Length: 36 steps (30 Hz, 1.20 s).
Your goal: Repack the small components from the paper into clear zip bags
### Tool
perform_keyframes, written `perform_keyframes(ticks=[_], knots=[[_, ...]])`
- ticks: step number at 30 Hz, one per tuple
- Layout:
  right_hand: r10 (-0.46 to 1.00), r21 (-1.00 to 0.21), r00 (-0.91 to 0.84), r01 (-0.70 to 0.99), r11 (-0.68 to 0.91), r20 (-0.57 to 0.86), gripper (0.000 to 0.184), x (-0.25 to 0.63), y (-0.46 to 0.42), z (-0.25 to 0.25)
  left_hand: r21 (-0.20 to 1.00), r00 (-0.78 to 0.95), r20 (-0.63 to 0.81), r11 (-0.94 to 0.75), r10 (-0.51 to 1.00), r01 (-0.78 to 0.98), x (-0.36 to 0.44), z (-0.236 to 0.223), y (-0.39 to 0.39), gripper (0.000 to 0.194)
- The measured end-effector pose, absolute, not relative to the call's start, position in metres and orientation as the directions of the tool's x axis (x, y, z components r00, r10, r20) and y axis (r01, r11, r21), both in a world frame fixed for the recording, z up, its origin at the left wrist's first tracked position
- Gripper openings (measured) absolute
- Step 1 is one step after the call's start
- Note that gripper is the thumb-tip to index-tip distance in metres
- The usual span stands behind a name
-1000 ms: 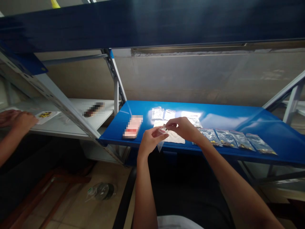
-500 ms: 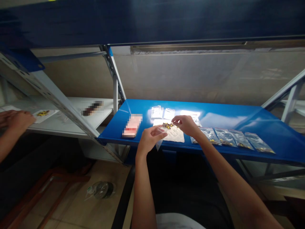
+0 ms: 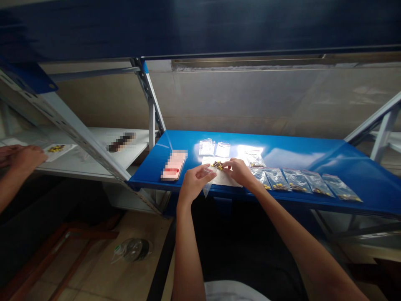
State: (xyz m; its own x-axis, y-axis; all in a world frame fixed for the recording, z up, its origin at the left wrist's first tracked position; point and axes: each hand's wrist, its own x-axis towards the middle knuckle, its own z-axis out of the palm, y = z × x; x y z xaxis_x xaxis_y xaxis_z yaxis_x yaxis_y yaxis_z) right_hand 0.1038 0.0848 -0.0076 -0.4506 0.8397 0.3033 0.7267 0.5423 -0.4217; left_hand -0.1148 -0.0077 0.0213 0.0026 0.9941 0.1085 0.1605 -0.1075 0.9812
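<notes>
My left hand (image 3: pixel 196 180) pinches a small clear plastic bag (image 3: pixel 206 188) that hangs just over the table's front edge. My right hand (image 3: pixel 237 170) is at the right side of a small pile of yellow and dark pieces (image 3: pixel 218 165). Its fingertips are drawn together there; what they hold, if anything, is too small to make out. The pile lies on a whitish cloth or paper sheet (image 3: pixel 230 180), between both hands. To the right, several filled clear bags (image 3: pixel 296 180) lie in a row, with yellow and dark pieces inside.
Flat clear bags (image 3: pixel 206 147) lie behind the pile on the blue table (image 3: pixel 291 152). A pink, blurred object (image 3: pixel 174 165) is at the table's left. On the white shelf (image 3: pixel 94 165) beyond a metal post, another person's hands (image 3: pixel 26 159) work near similar pieces (image 3: pixel 57 148).
My right hand has moved slightly left and toward me, closer against the pile. My left hand, still holding the bag, has shifted a little left.
</notes>
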Motion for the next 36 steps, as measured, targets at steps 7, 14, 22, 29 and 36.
perform_keyframes(ticks=[7, 14, 22, 29, 36], knots=[[0.854, -0.357, -0.422, 0.781, 0.513, 0.304, 0.024, 0.102, 0.079, -0.003, 0.977, -0.017, 0.113, -0.108, 0.993, 0.184, -0.117, 0.02, -0.007, 0.061], [0.819, -0.521, -0.423, 0.633, 0.573, 0.387, 0.021, 0.104, 0.058, 0.045, 0.973, 0.035, 0.122, -0.127, 0.992, 0.194, -0.111, 0.024, -0.007, 0.06], [0.605, -0.48, -0.752, 0.443, 0.758, 0.262, 0.027, 0.093, 0.049, 0.077, 0.983, 0.177, 0.139, -0.158, 0.974, 0.096, -0.103, 0.029, -0.009, 0.051], [0.806, -0.462, -0.527, 0.664, 0.588, 0.269, 0.018, 0.106, 0.075, 0.038, 0.988, 0.089, 0.09, -0.1, 0.992, 0.114, -0.107, 0.028, -0.009, 0.059], [0.83, -0.4, -0.479, 0.727, 0.557, 0.285, 0.014, 0.101, 0.085, -0.004, 0.993, 0.024, 0.074, -0.076, 0.997, 0.095, -0.117, 0.024, -0.01, 0.062]])
